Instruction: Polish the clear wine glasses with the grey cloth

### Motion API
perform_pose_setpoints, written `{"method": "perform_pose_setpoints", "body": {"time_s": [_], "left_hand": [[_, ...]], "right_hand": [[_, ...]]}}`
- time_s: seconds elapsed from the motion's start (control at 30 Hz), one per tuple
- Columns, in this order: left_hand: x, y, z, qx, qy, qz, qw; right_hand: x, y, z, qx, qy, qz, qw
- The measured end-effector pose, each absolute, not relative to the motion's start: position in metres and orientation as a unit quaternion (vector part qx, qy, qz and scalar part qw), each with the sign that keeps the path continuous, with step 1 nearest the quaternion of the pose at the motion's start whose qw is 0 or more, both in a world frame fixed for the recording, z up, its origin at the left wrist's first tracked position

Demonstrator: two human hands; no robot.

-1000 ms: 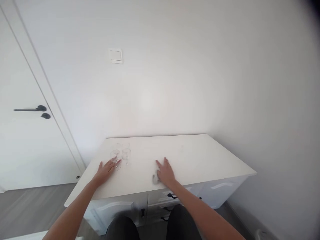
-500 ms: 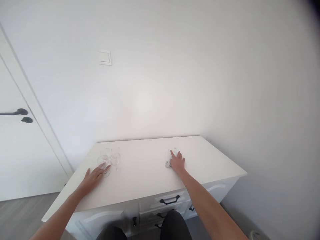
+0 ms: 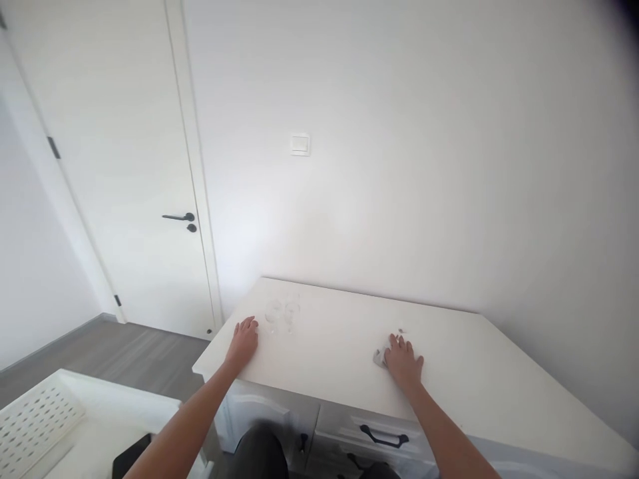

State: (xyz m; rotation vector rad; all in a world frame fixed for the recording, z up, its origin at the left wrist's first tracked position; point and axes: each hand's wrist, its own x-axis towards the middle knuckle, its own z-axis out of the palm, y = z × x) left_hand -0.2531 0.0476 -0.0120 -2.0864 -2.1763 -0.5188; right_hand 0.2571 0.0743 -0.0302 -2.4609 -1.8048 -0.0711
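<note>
My left hand (image 3: 243,342) lies flat on the white dresser top (image 3: 339,359) near its left edge, fingers stretched out, just short of two clear stemmed glasses (image 3: 282,314) that stand side by side. My right hand (image 3: 403,364) presses flat on a small grey cloth (image 3: 379,358), which shows at the hand's left side; the rest of the cloth is hidden under the palm.
The dresser stands against a white wall, with black-handled drawers (image 3: 384,437) below its front edge. A white door (image 3: 124,166) with a black lever handle is at the left. A white perforated basket (image 3: 34,419) sits at the lower left, over grey flooring.
My right hand slid the cloth away across the top and then back toward me. The left hand stayed beside the glasses. The view swung left, bringing in the door and basket.
</note>
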Motion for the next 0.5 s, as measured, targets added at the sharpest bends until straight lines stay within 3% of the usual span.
{"method": "perform_pose_setpoints", "body": {"time_s": [0.23,0.5], "left_hand": [[-0.243,0.034,-0.025,-0.591,-0.798,-0.115,0.035],[-0.243,0.034,-0.021,-0.589,-0.797,-0.123,0.048]], "right_hand": [[0.169,0.038,-0.015,-0.736,-0.677,-0.021,0.013],[0.062,0.012,-0.021,-0.602,-0.792,0.043,0.086]]}}
